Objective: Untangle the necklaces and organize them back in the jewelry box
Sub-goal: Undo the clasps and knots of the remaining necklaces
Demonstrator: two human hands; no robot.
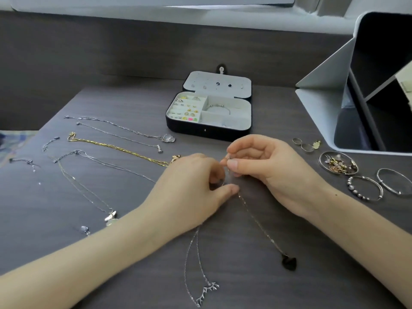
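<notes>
My left hand (189, 188) and my right hand (263, 166) meet at the table's middle, both pinching a knot of thin chains. From it a fine gold chain with a black heart pendant (288, 263) trails toward me. A silver necklace with an antler pendant (207, 293) runs out from under my left hand. The open jewelry box (247, 121) sits just beyond my hands, with rings, earrings and a bangle in its compartments. Laid out straight on the left are a gold chain (118, 149) and several silver necklaces (116, 127).
Right of my hands lie a small dish of charms (322, 163), two silver bangles (363, 188) and a few rings (303, 144). A white folding mirror stand (323, 85) occupies the far right. A dark wall runs behind the table.
</notes>
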